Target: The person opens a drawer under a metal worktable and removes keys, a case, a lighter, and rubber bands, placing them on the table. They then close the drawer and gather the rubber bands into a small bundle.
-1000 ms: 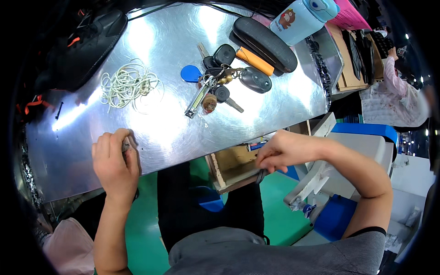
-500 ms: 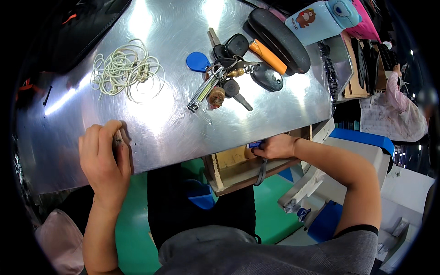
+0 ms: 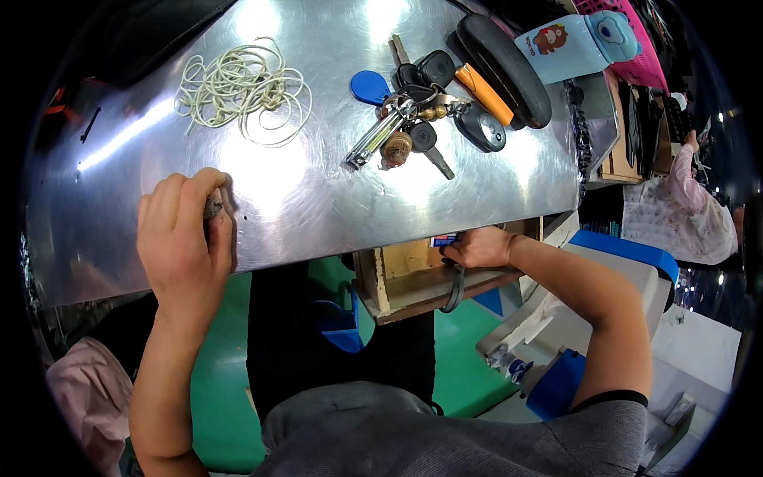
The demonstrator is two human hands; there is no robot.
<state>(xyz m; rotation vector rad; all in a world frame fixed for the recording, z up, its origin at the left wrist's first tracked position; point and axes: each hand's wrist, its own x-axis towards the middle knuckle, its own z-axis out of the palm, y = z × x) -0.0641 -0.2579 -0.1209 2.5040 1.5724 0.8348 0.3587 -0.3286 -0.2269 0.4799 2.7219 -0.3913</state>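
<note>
My left hand (image 3: 181,230) rests on the left part of the metal tabletop, fingers curled round a small dark grey piece (image 3: 213,206) that mostly hides in the grip. Below the table's front edge, my right hand (image 3: 479,246) reaches into an open wooden drawer (image 3: 409,304), its fingers closed. Beside those fingertips shows a small blue printed packet (image 3: 443,239); whether they grip it is hidden. Under the hand a grey strap (image 3: 455,291) hangs over the drawer's front. Farther back lie a tangle of pale cord (image 3: 238,89) and a key bunch (image 3: 413,111) with a nail clipper and blue tag.
An orange lighter (image 3: 483,94), a black glasses case (image 3: 505,71) and a light blue bottle (image 3: 560,48) occupy the back right. A dark bag (image 3: 131,36) is at the back left. Another person in a pale garment (image 3: 675,211) works at the far right.
The whole view has shifted slightly, so the tabletop things sit higher and farther right. Both hands keep nearly the same places and their closed shape.
</note>
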